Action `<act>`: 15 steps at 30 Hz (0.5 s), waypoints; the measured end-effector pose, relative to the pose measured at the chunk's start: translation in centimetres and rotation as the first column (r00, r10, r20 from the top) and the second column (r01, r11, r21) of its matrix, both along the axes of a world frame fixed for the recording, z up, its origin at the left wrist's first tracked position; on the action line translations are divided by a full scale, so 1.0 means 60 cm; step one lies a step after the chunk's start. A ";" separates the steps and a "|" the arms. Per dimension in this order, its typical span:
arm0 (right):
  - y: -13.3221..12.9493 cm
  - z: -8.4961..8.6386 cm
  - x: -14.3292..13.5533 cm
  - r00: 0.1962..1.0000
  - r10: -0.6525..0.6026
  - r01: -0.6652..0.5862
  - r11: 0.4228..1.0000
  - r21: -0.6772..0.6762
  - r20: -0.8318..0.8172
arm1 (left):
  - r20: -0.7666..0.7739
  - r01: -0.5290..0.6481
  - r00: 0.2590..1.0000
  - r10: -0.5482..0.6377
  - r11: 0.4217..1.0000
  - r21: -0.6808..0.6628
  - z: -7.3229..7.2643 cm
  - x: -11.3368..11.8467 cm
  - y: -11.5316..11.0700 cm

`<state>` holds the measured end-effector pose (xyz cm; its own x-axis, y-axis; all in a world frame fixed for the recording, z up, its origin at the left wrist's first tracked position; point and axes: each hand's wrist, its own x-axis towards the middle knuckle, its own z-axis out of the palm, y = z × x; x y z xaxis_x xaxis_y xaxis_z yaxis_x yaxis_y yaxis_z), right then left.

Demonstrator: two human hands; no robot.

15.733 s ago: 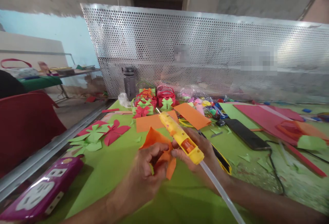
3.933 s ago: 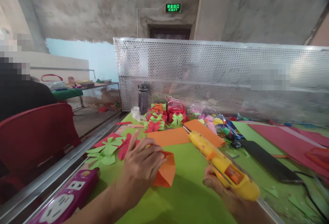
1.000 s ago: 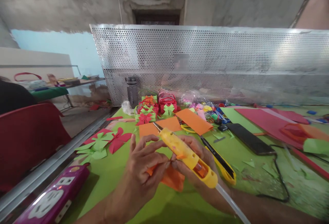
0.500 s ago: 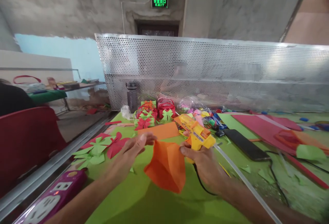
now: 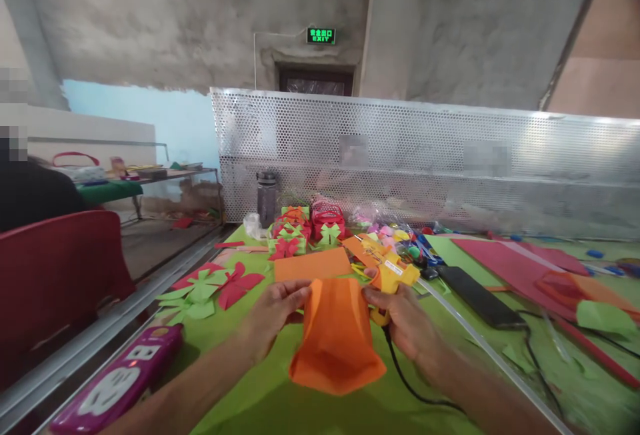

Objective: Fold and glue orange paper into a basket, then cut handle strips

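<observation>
An orange paper bag (image 5: 340, 335), folded from sheet paper, hangs between my hands just above the green tabletop. My left hand (image 5: 280, 305) pinches its upper left edge between thumb and fingers. At the upper right edge, the thumb and finger of my right hand (image 5: 400, 308) grip the paper. That same hand also holds a yellow hot glue gun (image 5: 395, 272), its nozzle pointing away to the left and a black cord trailing below. Beyond the bag lies a flat orange paper sheet (image 5: 313, 266). Green paper cutouts (image 5: 200, 294) and a red paper cutout (image 5: 241, 285) rest left of it.
A purple power strip (image 5: 120, 378) lies along the left edge. Small decorated red paper bags (image 5: 327, 220) and a dark bottle (image 5: 267, 198) stand at the back, before a perforated metal panel (image 5: 410, 155). To the right are a black phone (image 5: 480, 296) and red paper (image 5: 520, 265).
My left hand has moved in and closed on the bag's left edge. The bag has turned, its broad side now facing me. The camera view has tilted up slightly.
</observation>
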<state>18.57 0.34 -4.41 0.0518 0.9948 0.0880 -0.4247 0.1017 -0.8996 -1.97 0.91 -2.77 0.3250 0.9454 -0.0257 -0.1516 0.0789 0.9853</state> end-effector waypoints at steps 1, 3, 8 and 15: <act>0.002 -0.003 0.000 1.000 0.002 -0.002 1.000 0.003 0.006 | 0.015 -0.004 1.000 0.005 1.000 -0.007 -0.001 0.000 0.000; 0.004 -0.007 0.001 1.000 0.007 -0.008 1.000 0.007 0.019 | 0.040 -0.021 0.999 0.022 1.000 -0.018 -0.002 0.000 -0.001; 0.005 -0.011 0.004 0.998 0.005 -0.006 1.000 0.007 0.065 | 0.063 -0.098 0.993 0.101 0.994 -0.045 -0.003 0.000 -0.004; -0.003 -0.007 0.003 0.966 -0.077 0.073 0.997 0.025 0.248 | 0.113 -0.102 0.987 0.113 0.990 -0.102 -0.002 -0.001 -0.011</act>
<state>18.77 0.13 -4.82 0.1005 0.9873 0.1227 -0.1786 0.1393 -0.9740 -2.02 0.25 -2.86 0.2275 0.9701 -0.0847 -0.2797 0.1484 0.9485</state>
